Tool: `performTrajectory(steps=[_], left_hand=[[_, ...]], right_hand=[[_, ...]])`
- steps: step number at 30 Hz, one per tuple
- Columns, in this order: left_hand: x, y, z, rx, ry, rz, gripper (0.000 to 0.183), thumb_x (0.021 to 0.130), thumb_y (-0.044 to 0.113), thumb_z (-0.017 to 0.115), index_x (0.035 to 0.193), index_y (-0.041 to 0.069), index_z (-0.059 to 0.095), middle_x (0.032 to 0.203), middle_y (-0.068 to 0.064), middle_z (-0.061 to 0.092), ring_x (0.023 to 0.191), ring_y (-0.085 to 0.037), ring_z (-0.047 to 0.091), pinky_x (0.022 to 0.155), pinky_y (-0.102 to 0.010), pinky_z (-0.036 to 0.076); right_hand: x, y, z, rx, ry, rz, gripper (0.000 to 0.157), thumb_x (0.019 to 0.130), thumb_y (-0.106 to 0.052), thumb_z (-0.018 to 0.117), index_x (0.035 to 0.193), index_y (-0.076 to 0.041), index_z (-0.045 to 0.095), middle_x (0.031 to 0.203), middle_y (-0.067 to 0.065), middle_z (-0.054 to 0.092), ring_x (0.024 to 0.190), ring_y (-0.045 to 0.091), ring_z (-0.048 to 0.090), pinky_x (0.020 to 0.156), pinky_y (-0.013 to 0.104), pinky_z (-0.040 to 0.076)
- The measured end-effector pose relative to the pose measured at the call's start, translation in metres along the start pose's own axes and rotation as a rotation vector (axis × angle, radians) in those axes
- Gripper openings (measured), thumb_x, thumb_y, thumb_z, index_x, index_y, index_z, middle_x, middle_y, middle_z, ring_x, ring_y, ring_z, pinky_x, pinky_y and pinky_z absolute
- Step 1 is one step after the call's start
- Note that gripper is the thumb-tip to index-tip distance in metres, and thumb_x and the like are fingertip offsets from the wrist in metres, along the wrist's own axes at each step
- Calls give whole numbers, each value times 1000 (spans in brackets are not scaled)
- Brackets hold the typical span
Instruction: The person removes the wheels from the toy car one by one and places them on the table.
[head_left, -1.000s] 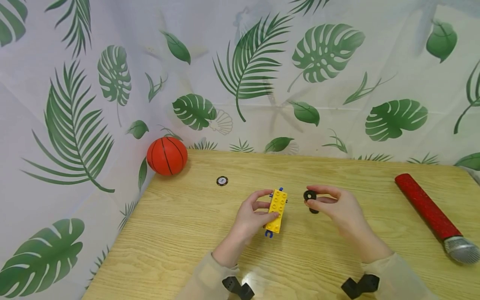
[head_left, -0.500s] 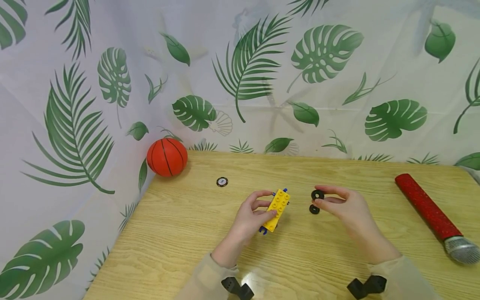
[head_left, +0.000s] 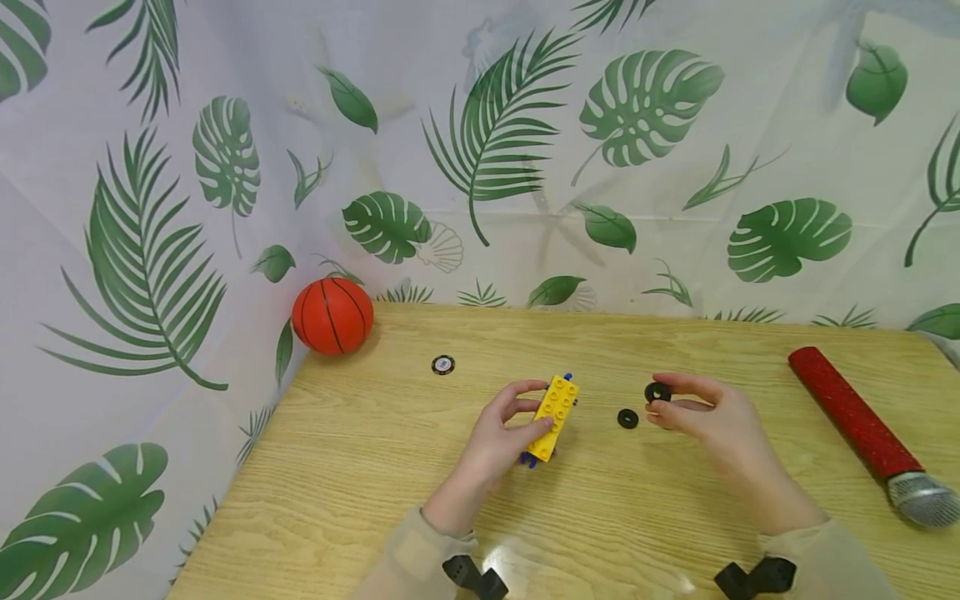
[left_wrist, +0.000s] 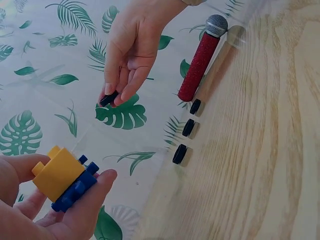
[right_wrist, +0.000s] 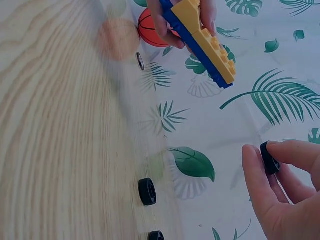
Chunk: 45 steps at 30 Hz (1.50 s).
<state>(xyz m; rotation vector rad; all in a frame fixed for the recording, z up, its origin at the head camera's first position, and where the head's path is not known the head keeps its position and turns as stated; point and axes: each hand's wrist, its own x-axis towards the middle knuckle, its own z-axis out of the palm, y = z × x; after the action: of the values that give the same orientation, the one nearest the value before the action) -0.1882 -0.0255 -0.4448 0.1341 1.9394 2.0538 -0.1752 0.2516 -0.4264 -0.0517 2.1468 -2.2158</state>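
Observation:
My left hand (head_left: 510, 429) holds a yellow building block on a blue base (head_left: 553, 417), thumb on its studded top. Small blue pegs and a hook stick out from the base at its ends and sides. To the right, my right hand (head_left: 708, 417) pinches a black toy wheel (head_left: 657, 393) with a hole in its middle, between thumb and fingers. Another black wheel (head_left: 627, 419) lies flat on the table between the hands. In the left wrist view more wheels stand out on the table, a middle wheel (left_wrist: 188, 127) and a far wheel (left_wrist: 195, 106); my right hand hides them from the head view.
A red microphone (head_left: 858, 412) with a silver head lies on the wooden table (head_left: 360, 500) at the right. Toward the back left sit an orange-red toy basketball (head_left: 332, 317) and a round black chip (head_left: 443, 365). A leaf-printed cloth (head_left: 480, 125) hangs behind.
My right hand has moved right with the wheel, away from the block, uncovering the wheel on the table. The block in my left hand has turned slightly.

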Motion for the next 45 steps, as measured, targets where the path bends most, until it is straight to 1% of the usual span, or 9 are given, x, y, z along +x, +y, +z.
performTrajectory(steps=[5, 10, 19, 22, 24, 29, 36, 41, 45], left_hand=[[0, -2, -1, -38, -15, -16, 42, 94, 6, 66, 133, 21, 59, 123, -12, 58, 85, -22, 68, 72, -46, 62], [0, -3, -2, -44, -24, -22, 41, 95, 8, 66, 133, 22, 60, 123, -12, 58, 90, -23, 66, 75, -51, 61], [2, -2, -2, -55, -18, -35, 44, 92, 6, 68, 132, 22, 60, 122, -12, 58, 91, -29, 69, 76, -50, 61], [2, -2, -2, -49, -19, -35, 47, 90, 3, 71, 132, 22, 61, 123, -12, 57, 88, -26, 69, 75, -48, 61], [1, -1, -3, -26, -18, -38, 49, 88, 5, 72, 132, 24, 61, 125, -11, 56, 85, -22, 68, 72, -43, 62], [0, -1, -5, 31, -18, -45, 56, 85, 5, 76, 134, 27, 59, 130, -9, 56, 84, -19, 67, 65, -29, 59], [-1, -1, -5, 39, -28, -48, 58, 85, 2, 75, 135, 26, 58, 130, -9, 56, 86, -19, 67, 67, -33, 61], [0, -1, -4, 1, -30, -53, 57, 85, 0, 73, 136, 20, 57, 130, -11, 58, 90, -19, 66, 72, -39, 62], [0, 0, -3, -31, -30, -53, 57, 86, -1, 72, 137, 16, 55, 131, -13, 58, 93, -21, 65, 74, -42, 62]], right_hand=[[-2, 5, -5, 89, -24, -38, 35, 90, 7, 65, 109, -22, 72, 96, -5, 73, 84, 10, 74, 74, 26, 61], [-3, 10, -10, 100, -33, -50, 36, 90, 9, 64, 108, -21, 72, 97, -5, 73, 84, 11, 74, 75, 25, 61], [-2, 16, -27, 102, -23, -28, 41, 89, 11, 63, 106, -25, 73, 97, -6, 73, 84, 10, 74, 75, 24, 60], [-2, 17, -32, 87, -21, -25, 42, 88, 12, 64, 105, -26, 73, 98, -8, 74, 84, 10, 74, 75, 23, 60], [-3, 18, -36, 90, -19, -22, 42, 88, 12, 65, 106, -25, 73, 99, -9, 74, 84, 10, 74, 74, 23, 60], [-4, 19, -44, 116, -14, -28, 44, 88, 14, 63, 105, -25, 74, 97, -7, 74, 84, 11, 74, 74, 24, 60], [-4, 22, -58, 161, -10, -33, 49, 88, 19, 58, 103, -24, 75, 94, -4, 75, 82, 12, 75, 73, 25, 60], [-5, 25, -68, 193, -4, -36, 49, 88, 20, 58, 104, -22, 75, 97, -4, 73, 82, 12, 75, 73, 25, 60], [-8, 27, -74, 183, 24, -25, 47, 87, 19, 60, 105, -22, 76, 97, -6, 72, 82, 11, 74, 72, 24, 60]])
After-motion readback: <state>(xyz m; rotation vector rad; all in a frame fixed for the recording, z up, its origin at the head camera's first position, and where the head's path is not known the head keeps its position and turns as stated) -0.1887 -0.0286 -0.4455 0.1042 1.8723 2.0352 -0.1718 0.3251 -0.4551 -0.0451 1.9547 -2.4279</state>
